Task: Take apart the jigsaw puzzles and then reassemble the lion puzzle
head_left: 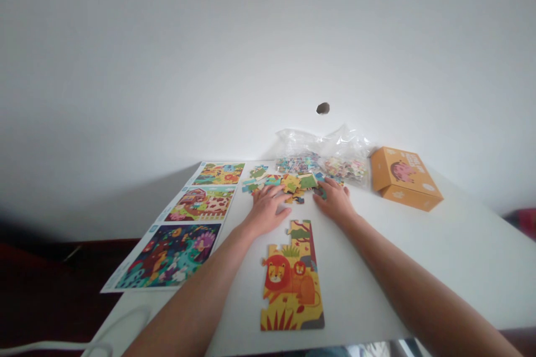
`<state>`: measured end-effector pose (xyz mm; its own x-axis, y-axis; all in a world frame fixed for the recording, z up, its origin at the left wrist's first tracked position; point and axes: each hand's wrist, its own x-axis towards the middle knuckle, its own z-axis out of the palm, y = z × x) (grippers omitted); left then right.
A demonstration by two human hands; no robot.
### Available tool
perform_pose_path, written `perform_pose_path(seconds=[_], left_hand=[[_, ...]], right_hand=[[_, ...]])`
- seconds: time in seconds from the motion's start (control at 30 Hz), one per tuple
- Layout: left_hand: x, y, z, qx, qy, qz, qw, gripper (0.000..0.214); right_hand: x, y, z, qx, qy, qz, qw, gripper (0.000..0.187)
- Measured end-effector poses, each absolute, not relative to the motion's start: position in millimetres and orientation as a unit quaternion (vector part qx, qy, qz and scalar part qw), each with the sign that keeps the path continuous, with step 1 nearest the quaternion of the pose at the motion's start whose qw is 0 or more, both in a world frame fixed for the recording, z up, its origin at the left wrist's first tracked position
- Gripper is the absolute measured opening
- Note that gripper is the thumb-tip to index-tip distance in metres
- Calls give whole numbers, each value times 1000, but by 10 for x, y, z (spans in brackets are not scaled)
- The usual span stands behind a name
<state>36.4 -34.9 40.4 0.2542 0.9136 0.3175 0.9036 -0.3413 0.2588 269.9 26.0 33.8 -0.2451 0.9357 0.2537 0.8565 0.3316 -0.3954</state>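
Left hand (268,209), right hand (336,201) spread on loose jigsaw pieces (292,183).
Part-built lion jigsaw (291,290): this side of both hands.

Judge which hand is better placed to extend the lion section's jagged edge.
Probably the left hand: it's at the loose pieces, and the lion section has its jagged edge on that side.

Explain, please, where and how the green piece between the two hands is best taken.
Probably by the near edge of the green piece, the right hand coming from its right side. The piece is thin, so pinch it between thumb and finger; that edge faces bare table, and the hand is close by.
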Motion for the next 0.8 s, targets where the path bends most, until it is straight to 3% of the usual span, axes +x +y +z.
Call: perform_pose_path(seconds=[0.3, 0.63, 0.8], left_hand=[[346, -335, 381, 786, 576, 222, 7, 42], [353, -343, 383, 780, 586, 221, -2, 42], [354, -345, 383, 778, 590, 217, -6, 39]], right_hand=[[2677, 226, 370, -480, -840, 79, 240, 33], [2627, 114, 477, -317, -886, 176, 289, 37], [2612, 103, 459, -311, -886, 184, 292, 36]])
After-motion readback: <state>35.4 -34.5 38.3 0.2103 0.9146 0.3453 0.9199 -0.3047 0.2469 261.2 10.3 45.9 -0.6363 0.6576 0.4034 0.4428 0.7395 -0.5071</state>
